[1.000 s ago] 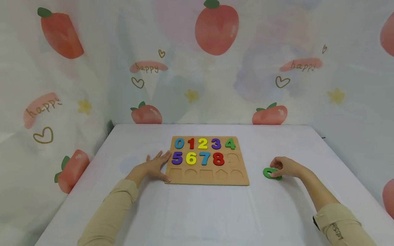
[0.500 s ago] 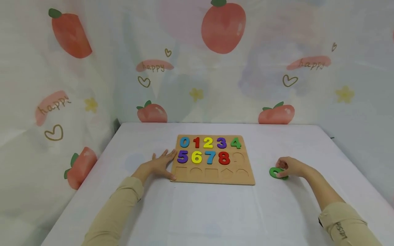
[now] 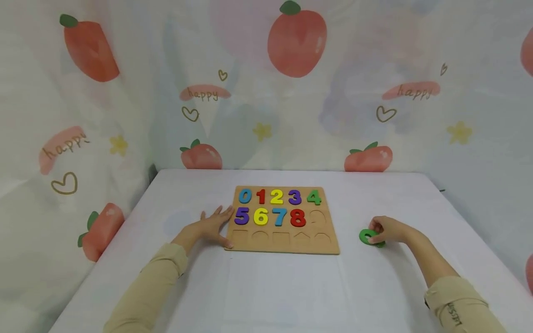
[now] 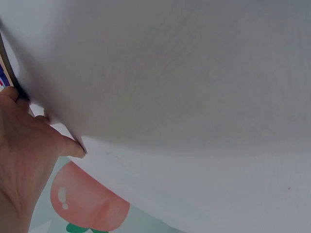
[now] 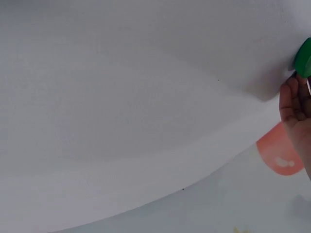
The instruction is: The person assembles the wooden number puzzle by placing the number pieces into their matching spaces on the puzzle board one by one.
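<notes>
A wooden number board (image 3: 254, 248) lies on the white table. Coloured digits 0 to 8 sit in its upper two rows. Along its left edge rests my left hand (image 3: 210, 229), fingers spread and thumb at the near corner; in the left wrist view this hand (image 4: 24, 150) shows at the far left. To the right of the board, my right hand (image 3: 391, 230) pinches a green number 9 (image 3: 362, 237) at or just above the tabletop. Fingers cover part of the 9. The right wrist view catches only a piece of the green 9 (image 5: 303, 60) at its edge.
The board has a bare 9-shaped recess (image 3: 318, 217) and a front row of shape recesses (image 3: 281, 238). White cloth covers the table (image 3: 283, 291). Behind it and at the sides hang printed fabric walls (image 3: 291, 115).
The head view has shifted slightly back and forth. Both hands keep their places: the left against the board, the right holding the green 9.
</notes>
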`<action>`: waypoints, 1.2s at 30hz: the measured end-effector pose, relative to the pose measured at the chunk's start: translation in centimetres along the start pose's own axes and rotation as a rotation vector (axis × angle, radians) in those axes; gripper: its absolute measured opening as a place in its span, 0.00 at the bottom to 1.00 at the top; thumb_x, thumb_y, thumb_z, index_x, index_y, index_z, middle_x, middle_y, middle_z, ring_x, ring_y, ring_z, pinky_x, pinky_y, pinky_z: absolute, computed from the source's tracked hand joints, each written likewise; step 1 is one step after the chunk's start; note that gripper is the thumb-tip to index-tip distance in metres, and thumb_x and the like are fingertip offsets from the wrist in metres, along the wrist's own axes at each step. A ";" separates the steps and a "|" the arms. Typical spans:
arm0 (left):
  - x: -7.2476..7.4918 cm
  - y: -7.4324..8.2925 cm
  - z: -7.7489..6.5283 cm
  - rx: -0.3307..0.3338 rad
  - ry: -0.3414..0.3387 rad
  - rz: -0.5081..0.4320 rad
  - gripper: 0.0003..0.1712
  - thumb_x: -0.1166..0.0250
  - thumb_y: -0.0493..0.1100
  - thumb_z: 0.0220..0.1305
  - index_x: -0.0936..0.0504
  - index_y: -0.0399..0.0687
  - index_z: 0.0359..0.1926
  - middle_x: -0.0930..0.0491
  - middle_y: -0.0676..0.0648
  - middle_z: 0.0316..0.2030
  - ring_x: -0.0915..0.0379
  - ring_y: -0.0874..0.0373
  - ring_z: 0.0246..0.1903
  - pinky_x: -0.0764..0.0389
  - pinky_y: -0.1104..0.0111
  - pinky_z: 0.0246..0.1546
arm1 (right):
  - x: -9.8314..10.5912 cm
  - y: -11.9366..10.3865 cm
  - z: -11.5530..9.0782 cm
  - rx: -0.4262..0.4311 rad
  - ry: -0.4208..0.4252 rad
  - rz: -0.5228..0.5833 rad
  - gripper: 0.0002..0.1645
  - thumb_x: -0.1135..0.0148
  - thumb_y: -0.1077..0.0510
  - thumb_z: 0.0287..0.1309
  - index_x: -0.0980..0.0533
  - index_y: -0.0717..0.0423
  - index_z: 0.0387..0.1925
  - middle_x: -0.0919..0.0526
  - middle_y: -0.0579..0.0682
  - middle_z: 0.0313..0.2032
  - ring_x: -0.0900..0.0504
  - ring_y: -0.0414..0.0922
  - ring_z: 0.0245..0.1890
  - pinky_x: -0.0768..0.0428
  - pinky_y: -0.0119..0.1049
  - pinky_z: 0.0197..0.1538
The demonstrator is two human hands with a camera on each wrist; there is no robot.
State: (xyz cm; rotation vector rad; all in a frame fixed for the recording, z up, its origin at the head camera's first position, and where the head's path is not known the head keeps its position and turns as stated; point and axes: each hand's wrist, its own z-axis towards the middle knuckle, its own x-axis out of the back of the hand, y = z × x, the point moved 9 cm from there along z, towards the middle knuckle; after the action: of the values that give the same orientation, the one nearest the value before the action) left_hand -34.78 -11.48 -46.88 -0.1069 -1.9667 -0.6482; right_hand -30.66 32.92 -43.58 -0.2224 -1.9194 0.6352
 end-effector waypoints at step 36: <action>0.0 -0.3 0.1 0.004 -0.011 0.011 0.69 0.27 0.64 0.43 0.61 0.48 0.75 0.66 0.48 0.75 0.78 0.43 0.73 0.75 0.32 0.62 | 0.9 -1.4 0.9 0.151 -0.012 0.150 0.11 0.40 0.61 0.60 0.28 0.68 0.36 0.29 0.45 0.25 0.33 0.32 0.24 0.29 0.28 0.29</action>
State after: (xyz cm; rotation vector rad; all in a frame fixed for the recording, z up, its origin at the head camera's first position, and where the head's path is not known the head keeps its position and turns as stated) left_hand -34.95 -11.68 -47.03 -0.1192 -1.9765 -0.6370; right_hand -31.69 31.87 -42.41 -0.2682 -1.8684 0.8797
